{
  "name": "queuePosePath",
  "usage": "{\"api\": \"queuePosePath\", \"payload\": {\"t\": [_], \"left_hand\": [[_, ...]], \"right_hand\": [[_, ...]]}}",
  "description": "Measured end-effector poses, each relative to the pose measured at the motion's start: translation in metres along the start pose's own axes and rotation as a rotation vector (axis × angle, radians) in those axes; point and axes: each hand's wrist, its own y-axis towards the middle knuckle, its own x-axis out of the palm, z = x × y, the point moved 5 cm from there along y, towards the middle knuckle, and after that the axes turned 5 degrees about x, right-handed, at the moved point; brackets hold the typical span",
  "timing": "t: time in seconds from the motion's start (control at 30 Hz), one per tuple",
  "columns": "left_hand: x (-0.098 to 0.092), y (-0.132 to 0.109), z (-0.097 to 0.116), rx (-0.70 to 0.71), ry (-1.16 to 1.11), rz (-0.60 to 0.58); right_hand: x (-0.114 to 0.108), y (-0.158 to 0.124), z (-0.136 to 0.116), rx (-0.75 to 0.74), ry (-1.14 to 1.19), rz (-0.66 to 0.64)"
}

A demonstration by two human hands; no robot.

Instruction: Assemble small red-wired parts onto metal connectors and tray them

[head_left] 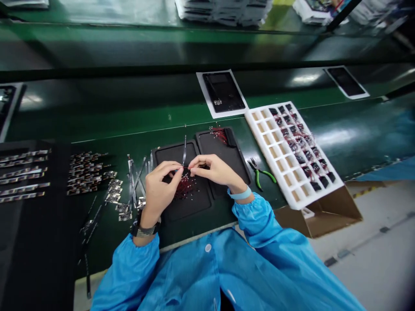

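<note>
Over the left black tray (191, 209), my left hand (162, 185) pinches the lower end of a thin flex strip (184, 149), which stands upright from the fingertips. My right hand (214, 168) is closed in a pinch just right of it, its fingertips nearly touching the left ones; what it grips is too small to name. Beneath both hands lies a pile of small red-wired parts (186, 188). The right black tray (223, 166) holds more red wires (218, 134) and a black block (230, 138).
Green-handled pliers (262, 173) lie beside a white foam tray (275, 151) of black wired parts. An open cardboard box (333, 216) stands below it. Left are circuit pieces (113, 191) and flex strips (130, 181). Black panels (223, 91) lie behind on the green surface.
</note>
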Motion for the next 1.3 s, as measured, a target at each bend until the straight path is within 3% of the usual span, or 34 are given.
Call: {"api": "queuePosePath", "payload": {"t": [0.27, 0.53, 0.63, 0.77, 0.83, 1.03, 1.3], "left_hand": [[0.009, -0.005, 0.006, 0.038, 0.024, -0.085], [0.013, -0.009, 0.003, -0.009, 0.024, -0.056], [0.01, -0.011, -0.002, -0.097, -0.056, 0.007], [0.006, -0.015, -0.016, -0.369, -0.336, 0.132], [0.007, -0.014, -0.019, -0.437, -0.459, 0.154], [0.011, -0.01, -0.023, -0.496, -0.663, 0.098], [0.011, -0.007, -0.017, -0.496, -0.632, 0.064]], "right_hand": [[0.003, -0.01, -0.012, -0.066, -0.22, 0.083], [0.006, -0.013, -0.014, -0.103, -0.377, 0.173], [0.003, -0.013, -0.013, -0.11, -0.347, 0.203], [0.001, -0.013, -0.01, -0.103, -0.258, 0.208], [0.002, -0.013, -0.009, -0.098, -0.207, 0.192], [0.005, -0.011, -0.009, -0.05, -0.174, 0.165], [0.007, -0.009, -0.01, -0.037, -0.225, 0.129]]}}
